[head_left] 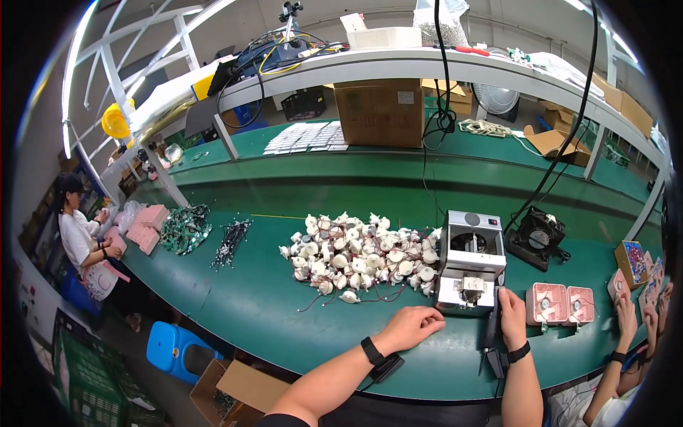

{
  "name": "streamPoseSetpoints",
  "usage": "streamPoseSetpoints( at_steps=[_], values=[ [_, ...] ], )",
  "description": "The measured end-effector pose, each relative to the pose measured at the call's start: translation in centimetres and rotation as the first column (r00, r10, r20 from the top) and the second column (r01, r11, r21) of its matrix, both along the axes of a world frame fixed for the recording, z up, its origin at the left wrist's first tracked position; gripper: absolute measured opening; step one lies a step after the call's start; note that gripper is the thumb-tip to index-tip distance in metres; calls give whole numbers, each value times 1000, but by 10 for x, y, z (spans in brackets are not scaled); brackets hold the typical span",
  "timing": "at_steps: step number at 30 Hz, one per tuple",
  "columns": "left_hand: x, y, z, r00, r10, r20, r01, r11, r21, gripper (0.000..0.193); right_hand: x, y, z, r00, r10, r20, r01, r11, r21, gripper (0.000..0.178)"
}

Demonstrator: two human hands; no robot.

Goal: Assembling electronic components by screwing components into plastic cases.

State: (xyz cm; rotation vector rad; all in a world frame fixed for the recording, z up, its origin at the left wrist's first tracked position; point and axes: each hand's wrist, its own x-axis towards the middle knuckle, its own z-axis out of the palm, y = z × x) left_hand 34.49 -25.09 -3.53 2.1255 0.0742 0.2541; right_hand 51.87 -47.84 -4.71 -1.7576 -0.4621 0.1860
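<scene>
My left hand (411, 329) rests on the green bench just below the pile of parts. Its fingers are curled together, and nothing shows in them. My right hand (512, 320) is closed around a black electric screwdriver (491, 333), which lies along the right side of a screw feeder (461, 292) with a white and grey body. Left of the feeder spreads a heap of small white motor-like parts (356, 260) with thin dark red wires. To the right of my right hand sit two open pink plastic casings (548, 304), each with a round part and wires inside.
A black fan (537, 238) stands behind the casings. Black screw-like bits (231, 242), green circuit boards (186, 229) and pink casings (146, 228) lie leftward. A co-worker (82, 235) is at far left; another person's hands (626, 320) work at right. Black cables (569, 135) hang overhead.
</scene>
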Motion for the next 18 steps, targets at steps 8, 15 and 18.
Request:
streamPoseSetpoints(
  at_steps=[8,15,18],
  values=[
    [-1,-1,0,1000,0,1,0,1000,-2,24,0,1,1,1000,-12,29,12,1000,-16,42],
    [0,-1,0,1000,-2,-7,2,1000,-3,25,0,0,-1,999,-12,30,13,999,-35,42],
    [-1,1,0,1000,1,-5,-1,1000,3,26,2,1,-4,999,-16,38,17,999,-33,42]
  ],
)
